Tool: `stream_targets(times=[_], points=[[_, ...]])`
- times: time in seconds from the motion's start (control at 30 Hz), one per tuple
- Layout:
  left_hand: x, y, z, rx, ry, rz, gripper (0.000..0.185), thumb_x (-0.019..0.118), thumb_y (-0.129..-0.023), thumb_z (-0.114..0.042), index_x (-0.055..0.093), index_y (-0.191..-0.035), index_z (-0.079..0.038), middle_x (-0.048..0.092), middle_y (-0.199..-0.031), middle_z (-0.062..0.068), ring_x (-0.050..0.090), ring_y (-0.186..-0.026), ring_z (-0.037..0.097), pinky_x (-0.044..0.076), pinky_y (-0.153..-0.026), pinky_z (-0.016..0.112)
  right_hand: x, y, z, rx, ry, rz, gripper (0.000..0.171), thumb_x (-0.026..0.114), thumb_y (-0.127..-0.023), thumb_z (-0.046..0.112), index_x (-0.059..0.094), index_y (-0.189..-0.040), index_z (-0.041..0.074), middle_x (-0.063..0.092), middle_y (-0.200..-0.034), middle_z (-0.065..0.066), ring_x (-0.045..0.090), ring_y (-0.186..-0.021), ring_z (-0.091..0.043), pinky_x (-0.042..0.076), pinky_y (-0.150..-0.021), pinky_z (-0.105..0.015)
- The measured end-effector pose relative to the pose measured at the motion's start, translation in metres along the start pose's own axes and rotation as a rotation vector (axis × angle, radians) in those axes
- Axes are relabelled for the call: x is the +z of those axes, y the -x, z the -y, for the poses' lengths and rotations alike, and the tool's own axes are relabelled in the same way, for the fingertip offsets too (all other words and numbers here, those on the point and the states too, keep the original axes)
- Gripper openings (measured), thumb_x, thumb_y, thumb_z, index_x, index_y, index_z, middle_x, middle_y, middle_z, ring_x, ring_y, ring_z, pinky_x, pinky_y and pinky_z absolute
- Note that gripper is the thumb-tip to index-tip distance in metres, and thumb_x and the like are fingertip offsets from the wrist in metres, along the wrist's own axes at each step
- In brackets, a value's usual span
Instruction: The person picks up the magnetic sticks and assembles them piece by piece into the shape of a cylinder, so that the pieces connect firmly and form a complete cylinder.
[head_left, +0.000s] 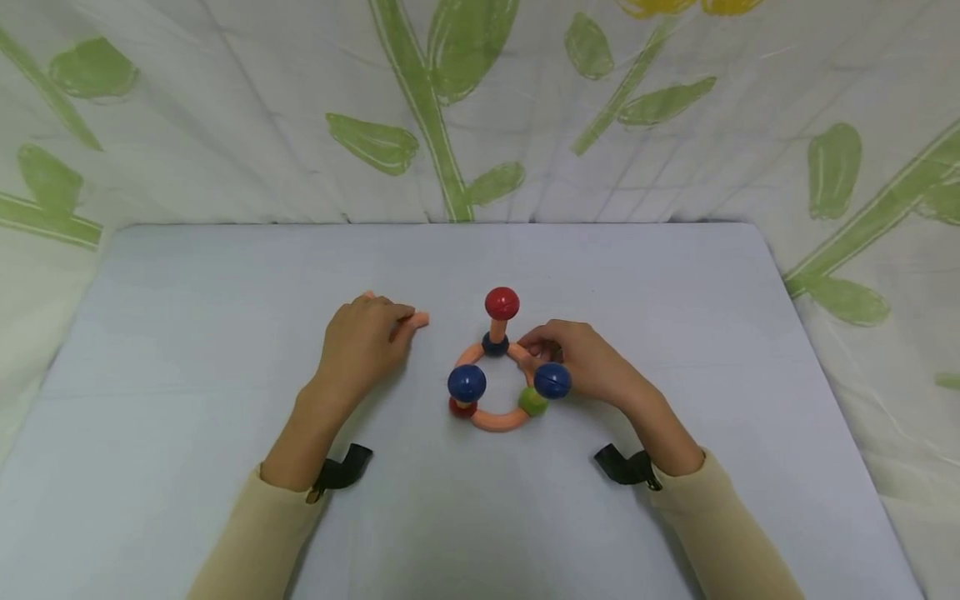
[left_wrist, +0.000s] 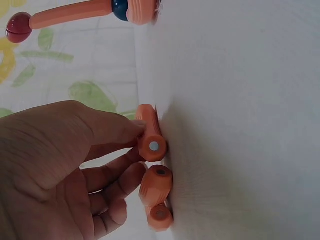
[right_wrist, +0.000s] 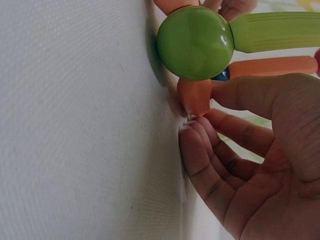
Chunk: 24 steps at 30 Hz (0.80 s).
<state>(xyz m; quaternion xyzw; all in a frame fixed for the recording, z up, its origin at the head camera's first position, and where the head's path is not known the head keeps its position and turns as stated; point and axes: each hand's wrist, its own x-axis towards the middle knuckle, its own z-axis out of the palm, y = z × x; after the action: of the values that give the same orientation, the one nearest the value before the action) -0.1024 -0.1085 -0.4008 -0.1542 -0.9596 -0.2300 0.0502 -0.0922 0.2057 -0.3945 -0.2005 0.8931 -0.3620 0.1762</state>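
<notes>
A toy of orange curved rods forms a ring point(head_left: 497, 421) on the table, joined by balls. A red ball point(head_left: 502, 302) tops an upright orange rod, and two blue balls point(head_left: 467, 383) stand raised over the ring. My right hand point(head_left: 536, 346) pinches the ring's far right segment point(right_wrist: 195, 95) beside the green ball point(right_wrist: 195, 42), with its fingertips on the table. My left hand point(head_left: 390, 325) lies to the left of the toy. Its fingers curl onto loose orange rods point(left_wrist: 152, 135) lying together on the table.
The table point(head_left: 225, 275) has a pale grey cloth, and a white sheet with green leaves point(head_left: 450, 108) hangs behind and at both sides. Black wrist straps point(head_left: 341, 471) sit on both arms. The toy's red-tipped rod point(left_wrist: 70, 14) shows in the left wrist view.
</notes>
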Motion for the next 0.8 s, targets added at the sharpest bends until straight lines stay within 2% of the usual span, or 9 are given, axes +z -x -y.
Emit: stream_targets(times=[0.1,0.2,0.4,0.5,0.6,0.73,0.8], points=[[-0.001,0.001,-0.001,0.002,0.006,0.017,0.026,0.072,-0.102,-0.026,0.083,-0.106,-0.003,0.079,-0.086,0.015,0.069,-0.074,0.03,0.054,-0.096,0.052,0.001,-0.001,-0.001,-0.009,-0.004,0.002,0.029,0.077,-0.095,0.015,0.076,-0.123,0.008,0.074,-0.102,-0.005,0.063,-0.089,-0.017,0.053,-0.083,-0.031],[0.0,0.002,-0.002,0.013,0.007,0.037,0.027,0.071,-0.103,-0.025,0.081,-0.103,-0.001,0.078,-0.088,0.017,0.07,-0.08,0.033,0.051,-0.101,0.051,0.002,-0.001,-0.002,-0.008,-0.01,0.001,0.029,0.078,-0.095,0.016,0.076,-0.123,0.008,0.074,-0.103,-0.005,0.064,-0.09,-0.017,0.054,-0.084,-0.032],[0.002,0.004,-0.006,0.023,0.018,0.075,0.03,0.069,-0.104,-0.025,0.079,-0.116,0.001,0.078,-0.107,0.02,0.071,-0.105,0.035,0.053,-0.104,0.051,0.001,-0.001,-0.003,0.0,-0.01,-0.002,0.029,0.078,-0.095,0.016,0.076,-0.123,0.008,0.074,-0.103,-0.005,0.063,-0.09,-0.017,0.053,-0.083,-0.032],[0.0,0.004,-0.008,0.01,0.045,0.098,0.03,0.068,-0.104,-0.026,0.078,-0.118,-0.002,0.077,-0.111,0.018,0.071,-0.108,0.033,0.056,-0.1,0.049,0.001,-0.001,-0.003,-0.008,-0.009,-0.002,0.029,0.078,-0.095,0.016,0.076,-0.124,0.009,0.074,-0.103,-0.005,0.063,-0.09,-0.018,0.053,-0.083,-0.031],[-0.003,0.002,-0.007,0.011,0.101,0.126,0.03,0.068,-0.104,-0.028,0.077,-0.119,-0.003,0.078,-0.111,0.015,0.07,-0.104,0.03,0.055,-0.096,0.046,0.001,-0.001,-0.004,-0.009,-0.008,-0.002,0.03,0.078,-0.095,0.017,0.076,-0.124,0.009,0.074,-0.103,-0.005,0.062,-0.09,-0.018,0.052,-0.083,-0.031],[-0.009,-0.001,-0.004,-0.019,0.233,0.175,0.031,0.069,-0.104,-0.032,0.077,-0.122,-0.007,0.079,-0.11,0.008,0.07,-0.098,0.025,0.044,-0.108,0.048,0.001,-0.001,-0.004,-0.007,-0.007,0.0,0.03,0.079,-0.095,0.017,0.075,-0.124,0.009,0.073,-0.102,-0.005,0.061,-0.089,-0.017,0.052,-0.082,-0.031],[-0.014,-0.003,-0.003,-0.04,0.317,0.206,0.032,0.069,-0.104,-0.034,0.076,-0.124,-0.009,0.08,-0.108,0.006,0.073,-0.101,0.022,0.045,-0.112,0.047,0.001,-0.002,-0.005,-0.01,-0.001,-0.001,0.03,0.078,-0.095,0.017,0.075,-0.124,0.009,0.073,-0.102,-0.005,0.061,-0.089,-0.017,0.052,-0.082,-0.03]])
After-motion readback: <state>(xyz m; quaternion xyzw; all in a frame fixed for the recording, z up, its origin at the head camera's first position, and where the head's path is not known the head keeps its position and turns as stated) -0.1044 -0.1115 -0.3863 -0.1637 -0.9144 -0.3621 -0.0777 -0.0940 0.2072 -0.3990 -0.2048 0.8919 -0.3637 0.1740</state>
